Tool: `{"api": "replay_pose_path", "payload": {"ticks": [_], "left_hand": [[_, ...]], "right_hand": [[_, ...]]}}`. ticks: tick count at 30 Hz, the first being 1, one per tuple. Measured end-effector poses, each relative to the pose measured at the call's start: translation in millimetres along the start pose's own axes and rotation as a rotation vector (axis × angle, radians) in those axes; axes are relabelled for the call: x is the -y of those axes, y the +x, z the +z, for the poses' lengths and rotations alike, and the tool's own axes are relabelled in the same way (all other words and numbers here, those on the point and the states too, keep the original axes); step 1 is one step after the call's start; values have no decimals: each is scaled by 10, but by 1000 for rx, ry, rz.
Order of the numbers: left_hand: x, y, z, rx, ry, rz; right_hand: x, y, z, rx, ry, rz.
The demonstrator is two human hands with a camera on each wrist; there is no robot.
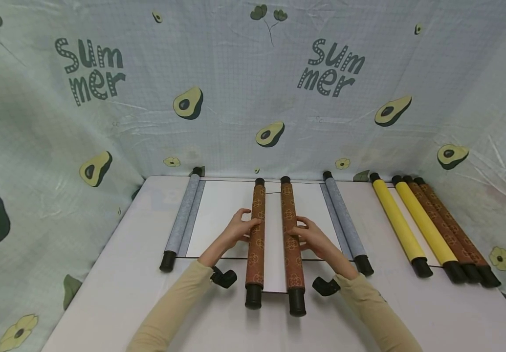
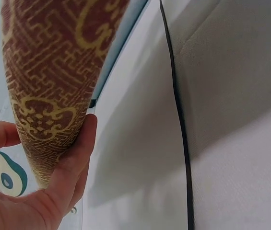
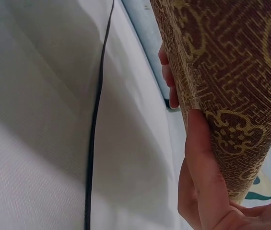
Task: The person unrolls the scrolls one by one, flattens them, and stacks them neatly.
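Observation:
A scroll with brown, gold-patterned rollers and black end caps is held above an opened grey-edged scroll. Its left brown roller (image 1: 256, 244) is gripped by my left hand (image 1: 238, 228), thumb on the near side and fingers behind. My right hand (image 1: 316, 238) holds the right brown roller (image 1: 293, 254) the same way. A narrow strip of white paper (image 1: 275, 234) shows between the rollers. Both wrist views show the fingers wrapped about the patterned cloth, the right roller (image 3: 231, 96) and the left roller (image 2: 53, 62). Underneath, the larger white sheet (image 1: 222, 210) lies flat.
The grey rollers, left (image 1: 183, 220) and right (image 1: 345, 217), border the open sheet on the table (image 1: 147, 303). To the right lie a scroll with yellow rollers (image 1: 398, 220) and another brown scroll (image 1: 455, 230) beside it. A printed avocado curtain (image 1: 235, 63) hangs behind.

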State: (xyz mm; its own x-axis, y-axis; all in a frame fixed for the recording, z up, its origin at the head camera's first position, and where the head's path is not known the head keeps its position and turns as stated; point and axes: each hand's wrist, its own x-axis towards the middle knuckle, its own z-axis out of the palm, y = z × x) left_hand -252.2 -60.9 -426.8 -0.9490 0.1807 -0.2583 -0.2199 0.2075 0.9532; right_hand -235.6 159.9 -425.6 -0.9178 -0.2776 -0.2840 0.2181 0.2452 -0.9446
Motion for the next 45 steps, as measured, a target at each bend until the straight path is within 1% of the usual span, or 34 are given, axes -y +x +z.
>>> {"api": "replay_pose_path", "payload": {"ticks": [4,7,11,15,19,23,29,32,36,38,40,45], "left_hand": [[4,-8,-17,46,-6,76],[0,-18,-36,89,0,109],[-9,-18,-48,113,10,106],[-6,-1,-30,103,14,98],[9,2,-3,96,56,127],[6,1,20,87,99,153],[-2,3,49,53,113,151],[-6,-4,59,36,132,162],[-21,-16,70,16,151,168],[-28,-17,69,11,146,156],[-34,-18,62,9,138,143],[-51,-34,35,19,137,139]], "right_hand": [[0,-18,-11,3,28,-27],[-2,-18,-14,12,44,-58],[-4,-10,-27,48,22,-92],[6,-2,-30,51,-4,-72],[8,6,-27,28,-13,-49],[13,0,-14,11,-47,-60],[13,-4,14,6,-136,-80],[5,8,28,-2,-165,-100],[-5,29,38,-15,-180,-141],[-6,34,37,-24,-183,-154],[-5,27,32,-21,-186,-160],[-6,11,11,-17,-188,-150]]}}
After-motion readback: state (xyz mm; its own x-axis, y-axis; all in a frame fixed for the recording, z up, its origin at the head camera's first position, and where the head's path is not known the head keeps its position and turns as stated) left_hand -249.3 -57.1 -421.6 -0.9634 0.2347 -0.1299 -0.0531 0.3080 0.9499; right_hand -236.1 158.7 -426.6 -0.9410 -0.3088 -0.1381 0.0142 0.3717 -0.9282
